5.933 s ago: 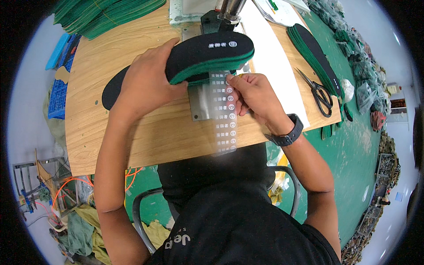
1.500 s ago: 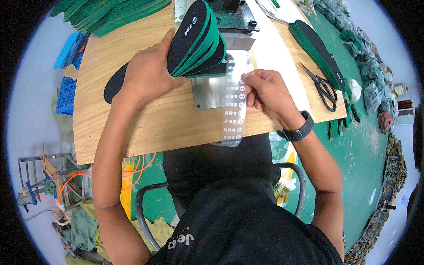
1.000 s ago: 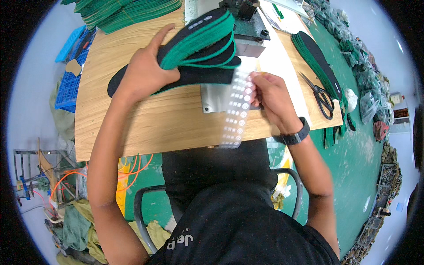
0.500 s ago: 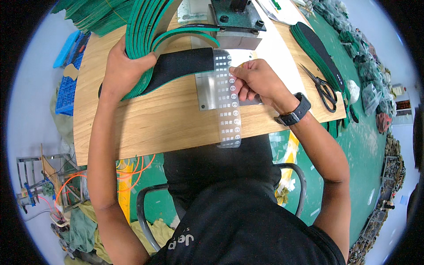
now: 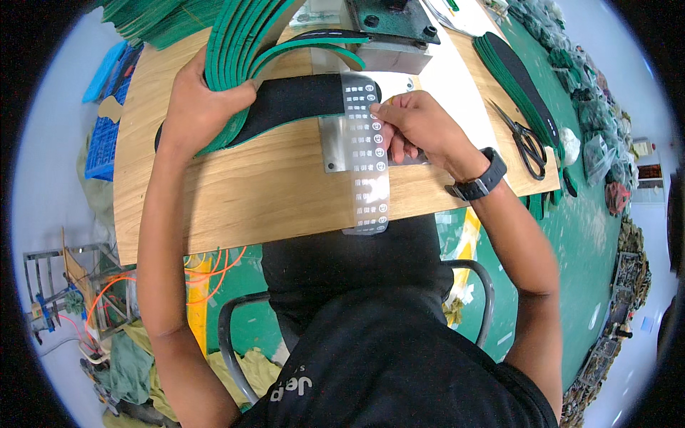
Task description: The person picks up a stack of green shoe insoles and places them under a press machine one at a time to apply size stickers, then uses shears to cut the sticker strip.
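My left hand [image 5: 203, 107] is closed around a bent stack of green-edged insoles [image 5: 239, 50], thumb on the near side. Below it, a black-topped insole [image 5: 296, 93] stretches flat to the right, its tip under a clear film strip [image 5: 367, 153] with rows of white printed marks. Between thumb and index finger, my right hand [image 5: 421, 128] pinches the strip's right edge. The strip's lower end hangs over the table's front edge. A metal plate [image 5: 334, 153] lies beneath the strip, and the metal block of a press [image 5: 392, 53] stands just behind.
Black-handled scissors [image 5: 528, 146] and another insole stack [image 5: 517, 85] lie on the table's right side. More green sheets [image 5: 157, 18] are piled at the back left, near a blue crate [image 5: 107, 146]. Bagged goods [image 5: 596, 114] line the floor at right.
The flat insole has slid slightly right, so its dark tip now shows under and past the film strip. Both hands keep their holds. The whole view has shifted a little.
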